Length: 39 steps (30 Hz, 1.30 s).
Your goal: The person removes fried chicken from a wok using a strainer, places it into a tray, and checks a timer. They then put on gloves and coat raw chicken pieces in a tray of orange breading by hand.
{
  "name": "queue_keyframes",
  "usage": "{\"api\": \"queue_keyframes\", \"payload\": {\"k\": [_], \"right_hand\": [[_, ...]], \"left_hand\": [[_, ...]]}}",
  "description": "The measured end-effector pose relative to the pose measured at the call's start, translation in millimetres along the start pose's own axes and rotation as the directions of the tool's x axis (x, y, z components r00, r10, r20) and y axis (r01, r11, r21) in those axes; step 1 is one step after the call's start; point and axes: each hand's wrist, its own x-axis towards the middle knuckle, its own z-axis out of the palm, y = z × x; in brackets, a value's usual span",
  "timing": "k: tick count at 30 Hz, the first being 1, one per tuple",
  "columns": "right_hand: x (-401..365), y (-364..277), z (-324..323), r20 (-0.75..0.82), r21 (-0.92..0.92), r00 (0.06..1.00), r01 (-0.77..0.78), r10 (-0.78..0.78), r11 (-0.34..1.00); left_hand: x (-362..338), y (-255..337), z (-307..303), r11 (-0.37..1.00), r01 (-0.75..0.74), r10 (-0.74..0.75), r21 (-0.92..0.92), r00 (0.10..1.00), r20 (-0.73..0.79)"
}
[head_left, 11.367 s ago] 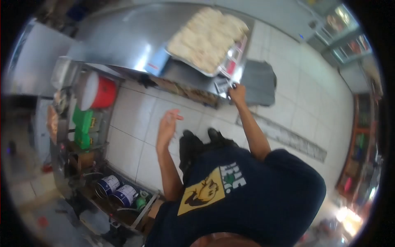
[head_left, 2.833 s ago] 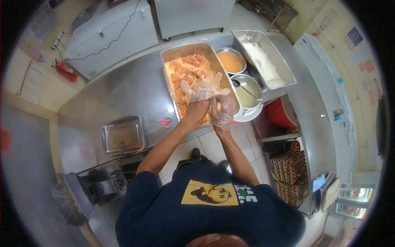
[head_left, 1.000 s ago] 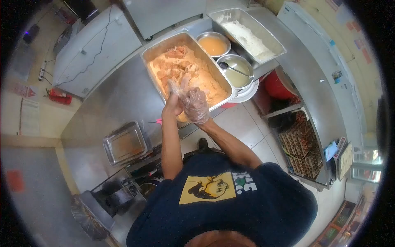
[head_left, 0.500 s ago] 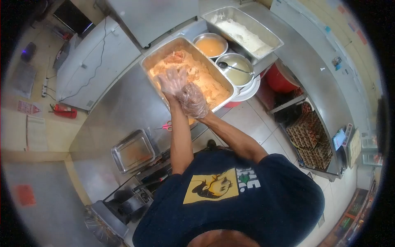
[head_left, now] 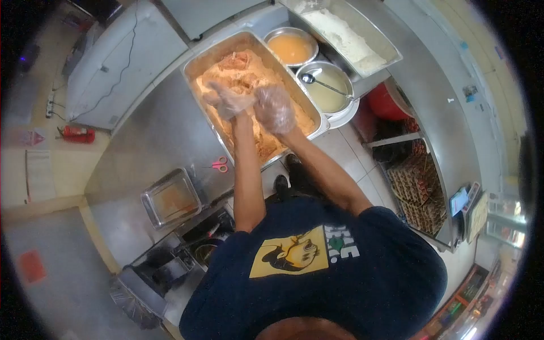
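A deep metal tray (head_left: 195, 69) holds orange-tinted breading flour (head_left: 303, 116) with coated, lumpy pieces in it. One reddish, meat-like piece (head_left: 235, 60) lies near the tray's far end. Over the middle of the flour is my left hand (head_left: 231, 103), in a clear plastic glove, its fingers stretched apart. To its right my right hand (head_left: 275, 109), gloved the same way, hovers low over the flour; motion smears its fingers, and I cannot tell what they hold.
Beyond the tray stand a bowl of orange liquid (head_left: 292, 48), a bowl of pale liquid (head_left: 328, 97) with a ladle (head_left: 309, 79), and a pan of white flour (head_left: 345, 37). Pink-handled scissors (head_left: 220, 164) and a shallow metal tray (head_left: 152, 208) lie on the left. Egg trays (head_left: 416, 184) fill a right-hand shelf.
My hands, pressed together over the flour before, have come apart. The left has shifted slightly left and the right slightly up. The camera view has shifted too.
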Motion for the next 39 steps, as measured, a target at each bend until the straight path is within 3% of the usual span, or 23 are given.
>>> {"api": "queue_keyframes", "payload": {"k": [5, 7, 8, 10, 14, 16, 17, 19, 20, 22, 23, 25, 26, 27, 28, 29, 30, 32, 33, 35, 36, 38, 39], "right_hand": [[68, 25, 9, -0.036, 0.150, 0.997, 0.073, -0.069, 0.986], [59, 41, 36, -0.123, 0.227, 0.980, 0.181, -0.157, 0.957], [62, 36, 25, -0.225, 0.263, 0.937, 0.321, -0.266, 0.910], [57, 19, 16, 0.103, 0.402, 0.994, -0.008, -0.037, 0.916], [65, 37, 25, 0.065, 0.430, 0.995, -0.092, 0.071, 0.898], [76, 48, 17, 0.519, 0.277, 0.854, -0.202, 0.031, 0.939], [68, 51, 21, 0.545, 0.266, 0.837, -0.226, 0.047, 0.937], [50, 52, 34, 0.747, 0.233, 0.665, -0.233, -0.020, 0.944], [37, 52, 31, 0.760, 0.235, 0.649, -0.233, -0.029, 0.944], [7, 50, 15, 0.587, 0.374, 0.760, 0.052, -0.280, 0.926], [6, 56, 14, 0.587, 0.381, 0.755, 0.059, -0.291, 0.923], [3, 74, 8, 0.799, 0.174, 0.601, -0.207, -0.015, 0.963], [-3, 93, 15, 0.798, 0.183, 0.602, -0.197, -0.028, 0.963], [-10, 118, 33, 0.819, 0.107, 0.565, -0.317, 0.097, 0.942], [-13, 136, 51, 0.826, 0.027, 0.519, -0.428, 0.221, 0.903], [-15, 140, 65, 0.816, 0.025, 0.532, -0.423, 0.225, 0.906], [-14, 141, 79, 0.885, -0.041, 0.402, -0.432, 0.233, 0.901], [-2, 131, 94, 0.869, -0.245, 0.127, -0.730, 0.479, 0.638], [5, 128, 101, 0.868, -0.229, 0.149, -0.726, 0.474, 0.649], [2, 120, 109, 0.882, -0.262, -0.062, -0.889, 0.468, 0.376], [-10, 120, 123, 0.887, -0.253, -0.052, -0.886, 0.458, 0.389], [-35, 118, 147, 0.926, 0.126, 0.188, -0.971, 0.328, 0.201], [-38, 120, 150, 0.928, 0.124, 0.186, -0.971, 0.322, 0.204]], "left_hand": [[7, -12, 33, 0.982, 0.024, 0.005, 0.186, 0.989, -0.150], [31, -12, 41, 0.989, 0.005, 0.019, 0.145, 0.986, -0.163], [48, -8, 42, 0.995, -0.009, 0.026, 0.100, 0.985, -0.173], [71, 1, 47, 0.998, -0.045, 0.055, 0.053, 0.976, -0.208], [75, 5, 44, 0.982, -0.179, 0.190, 0.066, 0.936, -0.297], [60, 8, 41, 0.963, -0.253, 0.268, 0.089, 0.907, -0.325], [56, 9, 42, 0.950, -0.294, 0.312, 0.104, 0.890, -0.332], [48, 13, 46, 0.923, -0.363, 0.386, 0.131, 0.860, -0.335], [48, 17, 46, 0.908, -0.395, 0.420, 0.143, 0.848, -0.322], [47, 30, 40, 0.874, -0.456, 0.485, 0.168, 0.841, -0.239], [48, 38, 34, 0.858, -0.481, 0.509, 0.182, 0.844, -0.169], [52, 44, 16, 0.817, -0.484, 0.511, 0.313, 0.860, -0.004], [54, 41, 3, 0.775, -0.459, 0.476, 0.435, 0.876, 0.076], [58, 30, -12, 0.684, -0.395, 0.405, 0.614, 0.905, 0.132], [58, 11, -28, 0.505, -0.286, 0.302, 0.814, 0.942, 0.143], [58, -17, -44, 0.174, -0.156, 0.194, 0.972, 0.974, 0.121], [56, -35, -51, -0.195, -0.037, 0.104, 0.980, 0.993, 0.058], [43, -43, -49, 0.029, 0.083, -0.022, 0.996, 0.996, -0.082], [54, -52, -49, 0.039, 0.075, -0.002, 0.996, 0.997, -0.075], [62, -65, -56, 0.088, 0.070, -0.010, 0.994, 0.998, -0.069], [64, -64, -57, 0.116, 0.068, -0.015, 0.991, 0.998, -0.067], [62, -65, -59, 0.165, 0.071, -0.030, 0.984, 0.997, -0.067], [60, -67, -62, 0.185, 0.072, -0.038, 0.980, 0.997, -0.066]]}}
